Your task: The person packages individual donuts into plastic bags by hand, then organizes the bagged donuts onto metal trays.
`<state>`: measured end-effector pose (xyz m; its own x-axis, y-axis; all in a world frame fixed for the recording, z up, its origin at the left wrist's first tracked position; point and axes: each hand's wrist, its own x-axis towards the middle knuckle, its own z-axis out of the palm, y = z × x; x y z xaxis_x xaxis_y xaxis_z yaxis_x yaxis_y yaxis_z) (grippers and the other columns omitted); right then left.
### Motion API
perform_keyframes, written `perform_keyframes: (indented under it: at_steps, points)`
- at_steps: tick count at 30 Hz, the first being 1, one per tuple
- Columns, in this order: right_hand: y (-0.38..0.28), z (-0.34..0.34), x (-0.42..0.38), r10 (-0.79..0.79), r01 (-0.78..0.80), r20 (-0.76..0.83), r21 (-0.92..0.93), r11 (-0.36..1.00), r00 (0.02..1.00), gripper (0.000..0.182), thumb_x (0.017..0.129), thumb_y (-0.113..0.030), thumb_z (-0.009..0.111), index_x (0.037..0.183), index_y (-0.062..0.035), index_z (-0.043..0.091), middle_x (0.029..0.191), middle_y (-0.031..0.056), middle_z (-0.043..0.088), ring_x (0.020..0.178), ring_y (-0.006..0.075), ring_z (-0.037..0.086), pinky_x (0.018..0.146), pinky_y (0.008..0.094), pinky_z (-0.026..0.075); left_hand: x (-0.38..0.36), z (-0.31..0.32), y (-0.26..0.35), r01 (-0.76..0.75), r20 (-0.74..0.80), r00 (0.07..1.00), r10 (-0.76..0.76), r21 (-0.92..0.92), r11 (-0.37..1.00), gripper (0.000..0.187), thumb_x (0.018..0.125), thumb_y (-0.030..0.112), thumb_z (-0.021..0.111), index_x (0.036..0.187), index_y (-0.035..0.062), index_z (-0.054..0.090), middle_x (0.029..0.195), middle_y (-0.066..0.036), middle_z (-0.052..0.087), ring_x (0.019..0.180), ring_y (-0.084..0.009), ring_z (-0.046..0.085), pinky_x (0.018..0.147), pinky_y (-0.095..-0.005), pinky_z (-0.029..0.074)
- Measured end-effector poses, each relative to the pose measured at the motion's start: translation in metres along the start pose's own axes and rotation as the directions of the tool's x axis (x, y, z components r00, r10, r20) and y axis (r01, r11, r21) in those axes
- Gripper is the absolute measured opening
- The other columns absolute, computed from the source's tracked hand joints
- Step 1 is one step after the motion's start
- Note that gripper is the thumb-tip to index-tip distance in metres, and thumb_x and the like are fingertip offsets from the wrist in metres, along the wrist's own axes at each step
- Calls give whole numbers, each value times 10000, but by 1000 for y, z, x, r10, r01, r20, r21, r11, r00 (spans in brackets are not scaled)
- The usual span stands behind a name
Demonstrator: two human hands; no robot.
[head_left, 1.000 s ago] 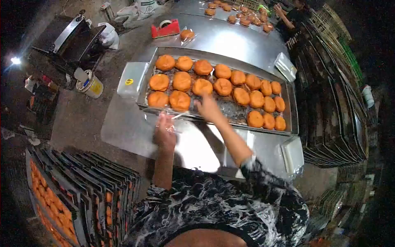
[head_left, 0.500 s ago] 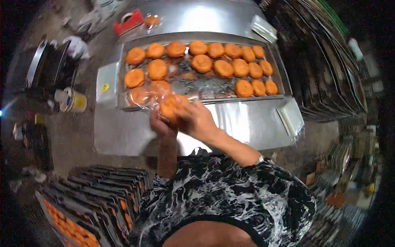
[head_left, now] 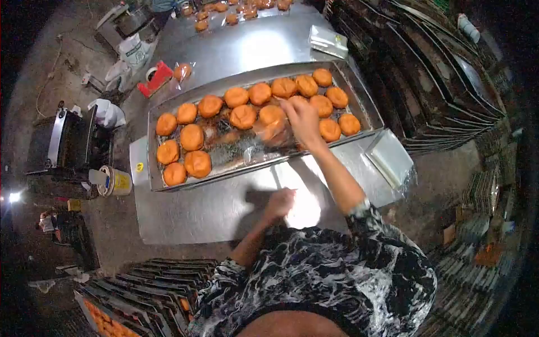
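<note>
My right hand (head_left: 305, 122) reaches over the metal tray (head_left: 236, 172), fingers pinched at the edge of a clear plastic bag (head_left: 265, 133). Inside or under the bag is an orange-brown bun (head_left: 273, 117); motion blur smears its lower part. Rows of round buns (head_left: 197, 163) lie in the tray around a bare strip of oily-looking bottom. Over the steel table, in front of the tray, my left hand (head_left: 281, 203) is closed, away from the buns. Whatever its fingers hold, if anything, is hidden.
Stacks of clear bags (head_left: 388, 157) lie at the table's right, left and back. Behind the tray are a red tape dispenser (head_left: 155, 79) and a wrapped bun (head_left: 182, 71). More wrapped buns (head_left: 231, 19) sit at the far end. Stacked dark trays (head_left: 415, 73) stand to the right.
Both hands were together at the tray's front left, around a bagged bun. My right hand is now farther right over the tray; my left has dropped back over the table. The view has turned.
</note>
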<state>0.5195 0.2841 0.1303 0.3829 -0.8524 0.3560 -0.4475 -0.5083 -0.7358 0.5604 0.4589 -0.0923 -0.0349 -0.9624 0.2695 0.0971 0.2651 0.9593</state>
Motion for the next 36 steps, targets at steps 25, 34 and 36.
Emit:
perform_keyframes:
  at_steps: [25, 34, 36]
  points:
    - [61, 22, -173, 466, -838, 703, 384, 387, 537, 282, 827, -142, 437, 1090, -55, 490, 758, 33, 588, 531, 90, 525, 391, 198, 390, 23, 0, 96, 14, -472, 859, 197, 407, 913, 92, 668, 99, 643, 733, 34, 645, 684, -77, 581, 633, -183, 556, 564, -275, 430]
    - [-67, 163, -133, -107, -914, 910, 389, -113, 401, 355, 854, -215, 474, 1183, -106, 399, 1060, 68, 519, 891, 180, 542, 753, 280, 458, -69, -158, 59, -171, -631, 775, -23, -245, 954, 285, 805, 172, 520, 1066, 70, 467, 851, -53, 565, 744, -170, 539, 662, -259, 434]
    - [-79, 192, -96, 44, -507, 756, 393, 767, 653, 311, 833, -224, 500, 1067, -22, 477, 960, 122, 552, 868, 222, 542, 751, 317, 442, -73, -176, 128, -318, -811, 317, -491, -579, 750, 208, 819, 229, 531, 961, 78, 536, 755, -30, 578, 672, -144, 542, 626, -243, 433]
